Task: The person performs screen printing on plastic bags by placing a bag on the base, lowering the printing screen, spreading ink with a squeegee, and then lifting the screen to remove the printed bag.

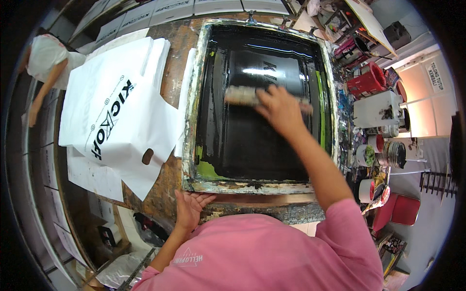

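Observation:
A large printing screen (pixel 194 121) with a paint-crusted frame lies flat on the worktable, its mesh covered in black ink. My right hand (pixel 280 109) grips a long wooden squeegee (pixel 241 95) lying crosswise on the upper middle of the mesh. My left hand (pixel 190 207) rests with fingers spread on the near edge of the table, just below the screen's lower left corner. A stack of white plastic bags (pixel 116 111) with black printed lettering lies to the left of the screen.
Ink tins, tubs and a red container (pixel 369 80) crowd a shelf to the right. A white box (pixel 377 109) stands there too. White sheets lie along the back edge. A person in white (pixel 46 60) stands at far left.

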